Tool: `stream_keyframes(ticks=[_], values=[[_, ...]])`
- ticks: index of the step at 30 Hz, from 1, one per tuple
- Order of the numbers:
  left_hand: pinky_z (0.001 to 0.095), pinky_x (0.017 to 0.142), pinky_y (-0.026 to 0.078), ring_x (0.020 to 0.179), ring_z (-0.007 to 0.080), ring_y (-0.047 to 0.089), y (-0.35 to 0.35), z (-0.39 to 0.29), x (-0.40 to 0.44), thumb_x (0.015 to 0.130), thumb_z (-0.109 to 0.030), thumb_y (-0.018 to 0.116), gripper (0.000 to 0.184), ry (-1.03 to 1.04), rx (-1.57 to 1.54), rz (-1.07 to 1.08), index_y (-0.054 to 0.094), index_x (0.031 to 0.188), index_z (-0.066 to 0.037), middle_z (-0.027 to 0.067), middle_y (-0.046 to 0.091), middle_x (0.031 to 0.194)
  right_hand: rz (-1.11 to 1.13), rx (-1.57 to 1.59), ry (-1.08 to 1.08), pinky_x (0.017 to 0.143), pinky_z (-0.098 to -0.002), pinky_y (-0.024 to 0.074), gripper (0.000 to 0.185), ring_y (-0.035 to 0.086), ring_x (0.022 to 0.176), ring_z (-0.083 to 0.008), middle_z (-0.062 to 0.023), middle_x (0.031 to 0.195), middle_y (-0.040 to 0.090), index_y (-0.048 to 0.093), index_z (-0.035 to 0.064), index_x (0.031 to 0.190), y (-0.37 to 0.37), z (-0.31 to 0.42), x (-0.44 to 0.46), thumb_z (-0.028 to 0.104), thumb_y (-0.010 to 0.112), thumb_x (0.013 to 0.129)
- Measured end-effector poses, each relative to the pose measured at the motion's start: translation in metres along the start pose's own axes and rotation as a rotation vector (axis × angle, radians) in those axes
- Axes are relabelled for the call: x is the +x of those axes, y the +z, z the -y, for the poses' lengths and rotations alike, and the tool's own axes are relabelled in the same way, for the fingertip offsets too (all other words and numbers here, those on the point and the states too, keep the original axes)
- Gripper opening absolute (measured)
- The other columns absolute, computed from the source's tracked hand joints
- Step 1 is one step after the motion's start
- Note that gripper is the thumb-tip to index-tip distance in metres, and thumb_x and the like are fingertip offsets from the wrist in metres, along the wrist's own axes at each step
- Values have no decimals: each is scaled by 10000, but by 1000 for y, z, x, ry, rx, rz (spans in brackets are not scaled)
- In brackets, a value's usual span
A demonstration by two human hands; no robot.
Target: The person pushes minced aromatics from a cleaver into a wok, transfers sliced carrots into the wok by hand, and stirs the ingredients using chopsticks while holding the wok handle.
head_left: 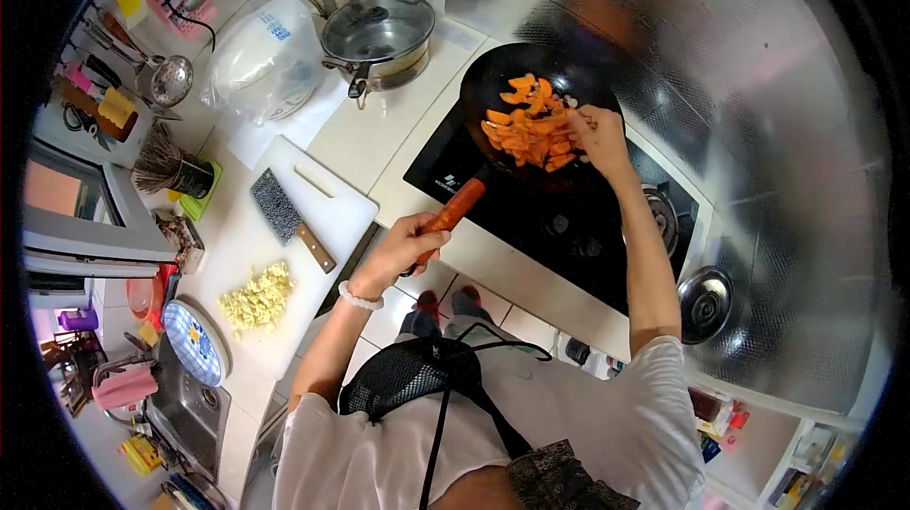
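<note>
My left hand (406, 250) is wrapped round the reddish-brown handle (455, 207) of a black wok (485, 69) on the stove. Orange carrot pieces (531, 126) lie in the wok, with a few small pale bits beside them. Over the wok's right side is my right hand (599, 138), its fingers drawn together close to the carrots. What those fingers hold, if anything, is hidden.
A white cutting board (332, 197) bears a cleaver (280, 209) and chopped pale-yellow pieces (258, 298). Behind stand a lidded pot (379, 36) and a plastic-wrapped stack (265, 60). A plate (194, 341) rests near the sink (194, 406); a loose lid (706, 304) lies right.
</note>
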State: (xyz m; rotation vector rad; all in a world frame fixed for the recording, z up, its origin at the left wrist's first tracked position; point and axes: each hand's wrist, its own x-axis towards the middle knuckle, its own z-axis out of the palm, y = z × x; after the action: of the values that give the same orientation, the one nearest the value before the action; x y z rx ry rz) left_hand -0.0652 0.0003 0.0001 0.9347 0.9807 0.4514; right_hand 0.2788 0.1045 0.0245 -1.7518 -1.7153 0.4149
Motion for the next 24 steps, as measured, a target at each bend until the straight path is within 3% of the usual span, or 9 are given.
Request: stream_keyframes(ticks=[3,6,8,12,15,18,20,24], values=[[205,364,319,419,64,410,1,1,0,869,-196,619,303,13,-23,-5,543,1069,18,25,548,662,147,214,44,567,-312,466,318,619,605,-160,-129,641,621,659,-52,902,-12,11,-2,264,649,867],[208,361,315,409,68,405,1,1,-3,862,-203,627,320,29,11,-22,546,1075,21,27,544,659,146,440,54,587,-293,480,279,626,629,-154,-108,698,651,672,-29,917,-23,32,-16,245,640,876],[209,361,315,409,70,406,1,3,-2,859,-204,628,321,19,1,-25,547,1073,21,27,542,659,162,418,76,626,-299,500,252,637,665,-158,-102,759,673,677,-6,951,-19,36,-21,232,635,880],[208,367,315,415,71,412,2,5,2,861,-206,624,309,18,1,-8,549,1058,18,26,541,661,200,210,-218,685,-285,493,245,642,739,-198,-114,850,684,662,-4,972,9,30,-24,216,647,865],[217,383,285,402,72,412,6,4,0,856,-243,629,336,36,37,-34,549,1042,25,21,529,654,232,211,-266,680,-281,493,246,641,753,-173,-108,852,683,660,-11,960,13,47,-28,218,642,872],[221,388,293,407,73,413,5,4,-1,856,-245,628,340,36,32,-34,549,1041,29,24,532,661,136,450,-193,655,-277,494,250,641,727,-162,-108,819,679,660,-21,943,16,50,-33,220,634,881],[222,391,297,410,73,414,5,6,-2,856,-245,628,340,36,22,-34,550,1041,29,25,534,662,151,517,-11,616,-265,487,239,631,679,-138,-103,798,678,664,-23,938,4,58,-47,207,623,889],[222,389,297,407,71,413,4,6,0,855,-243,629,342,34,25,-31,552,1044,31,27,537,665,48,309,-127,574,-249,490,295,602,623,-104,-80,732,665,665,-46,903,4,17,-51,242,601,907]])
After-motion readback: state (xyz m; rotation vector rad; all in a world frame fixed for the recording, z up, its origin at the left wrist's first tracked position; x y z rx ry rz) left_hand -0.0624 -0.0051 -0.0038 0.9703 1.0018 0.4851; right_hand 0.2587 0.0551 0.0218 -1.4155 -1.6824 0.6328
